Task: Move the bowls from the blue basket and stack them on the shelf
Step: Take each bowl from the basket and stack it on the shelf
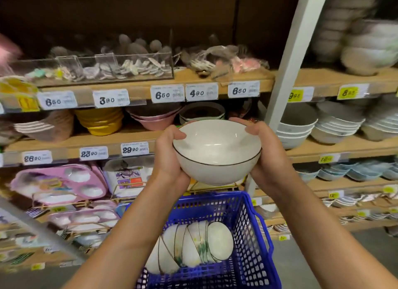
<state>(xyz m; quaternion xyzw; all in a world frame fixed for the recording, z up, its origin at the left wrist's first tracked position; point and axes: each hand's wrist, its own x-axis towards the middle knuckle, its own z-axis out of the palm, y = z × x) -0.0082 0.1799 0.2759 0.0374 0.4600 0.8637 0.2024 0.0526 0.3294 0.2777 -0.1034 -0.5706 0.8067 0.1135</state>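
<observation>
I hold a white bowl with a thin dark rim upright in front of the shelves, above the basket. My left hand grips its left side, thumb hooked over the rim. My right hand grips the right side the same way. Below, the blue plastic basket holds several more white bowls lying on their sides in a nested row, some with green and yellow flower prints. Just behind the held bowl, the wooden shelf carries a dark-centred bowl stack.
Pink bowls and yellow bowls sit on the same shelf to the left. A white upright post divides the bays. White bowl stacks fill the right bay. Pink boxed sets sit lower left.
</observation>
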